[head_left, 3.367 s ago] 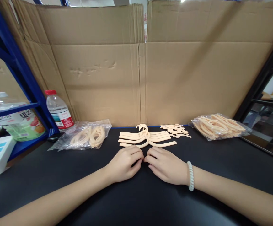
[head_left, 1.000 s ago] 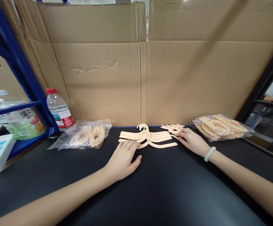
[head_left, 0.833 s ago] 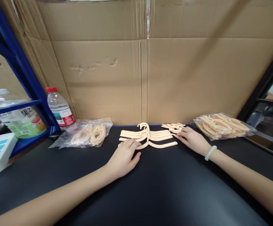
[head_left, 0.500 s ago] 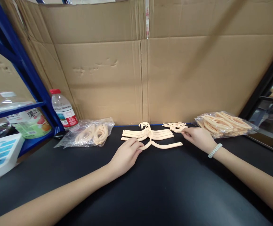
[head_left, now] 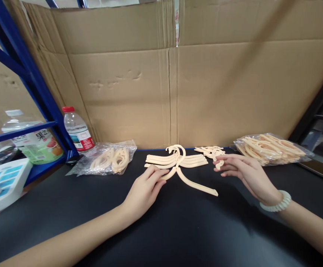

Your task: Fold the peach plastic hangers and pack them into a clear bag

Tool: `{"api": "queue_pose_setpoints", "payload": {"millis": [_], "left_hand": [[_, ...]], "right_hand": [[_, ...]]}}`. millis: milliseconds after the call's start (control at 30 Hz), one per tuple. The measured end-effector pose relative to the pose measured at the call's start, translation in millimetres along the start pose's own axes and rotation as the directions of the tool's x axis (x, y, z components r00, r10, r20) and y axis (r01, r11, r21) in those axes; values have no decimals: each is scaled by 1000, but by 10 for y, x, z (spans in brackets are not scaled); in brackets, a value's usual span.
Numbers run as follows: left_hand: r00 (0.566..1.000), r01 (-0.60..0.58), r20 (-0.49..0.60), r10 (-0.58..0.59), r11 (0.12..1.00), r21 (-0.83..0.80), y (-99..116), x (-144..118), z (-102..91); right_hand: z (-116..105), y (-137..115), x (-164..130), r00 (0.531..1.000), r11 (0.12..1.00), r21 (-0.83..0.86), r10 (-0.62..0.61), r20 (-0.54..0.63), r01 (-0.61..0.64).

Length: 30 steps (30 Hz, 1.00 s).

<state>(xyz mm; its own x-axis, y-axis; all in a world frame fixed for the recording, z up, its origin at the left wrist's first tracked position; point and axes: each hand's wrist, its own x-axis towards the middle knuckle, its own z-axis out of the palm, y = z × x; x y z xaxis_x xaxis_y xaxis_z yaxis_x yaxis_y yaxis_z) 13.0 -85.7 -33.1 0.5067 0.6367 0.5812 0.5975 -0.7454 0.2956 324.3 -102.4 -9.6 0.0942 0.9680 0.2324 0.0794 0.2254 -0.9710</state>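
Observation:
My left hand (head_left: pixel 142 190) is closed on the left arm of a cream plastic folding hanger (head_left: pixel 197 184), whose right arm slants down toward me and whose hook points away. Just behind it lies a stack of similar hangers (head_left: pixel 159 160), overlapped by the hook. Between the fingertips and thumb of my right hand (head_left: pixel 252 178) is a small curved cream piece (head_left: pixel 219 165), partly covered by the fingers. A loose pile of thin cream pieces (head_left: pixel 206 150) lies on the table beyond that hand.
Clear bags of cream parts lie at the left (head_left: pixel 121 160) and right (head_left: pixel 273 148). A red-capped bottle (head_left: pixel 79 129) and a blue rack (head_left: pixel 36 96) stand at left. A cardboard wall (head_left: pixel 128 89) closes off the back of the black table (head_left: pixel 161 233).
My right hand has drawn back from the loose pile toward me, bringing a small curved piece. In my left hand, the hanger has lifted and tilted, its right arm now angled downward.

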Motion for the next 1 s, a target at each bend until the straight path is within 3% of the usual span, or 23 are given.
{"api": "queue_pose_setpoints", "payload": {"millis": [200,433,600,800,1000], "left_hand": [[1000,21,4,-21,996,-82,-4,11,-17],[999,44,-1,-45,994,-98,-5,12,-20],[999,54,-2,-54,993,-109,-18,12,-16],[998,55,23,-53,993,-102,-13,23,-22],[996,86,11,-85,990,-111,-15,18,-17]], "right_hand": [[-21,86,20,979,966,163,201,22,-202],[-11,174,60,960,900,335,271,72,-279],[19,167,42,943,881,337,308,124,-332],[63,167,14,929,880,333,257,265,-338],[17,107,-19,860,831,322,314,402,-454]]}}
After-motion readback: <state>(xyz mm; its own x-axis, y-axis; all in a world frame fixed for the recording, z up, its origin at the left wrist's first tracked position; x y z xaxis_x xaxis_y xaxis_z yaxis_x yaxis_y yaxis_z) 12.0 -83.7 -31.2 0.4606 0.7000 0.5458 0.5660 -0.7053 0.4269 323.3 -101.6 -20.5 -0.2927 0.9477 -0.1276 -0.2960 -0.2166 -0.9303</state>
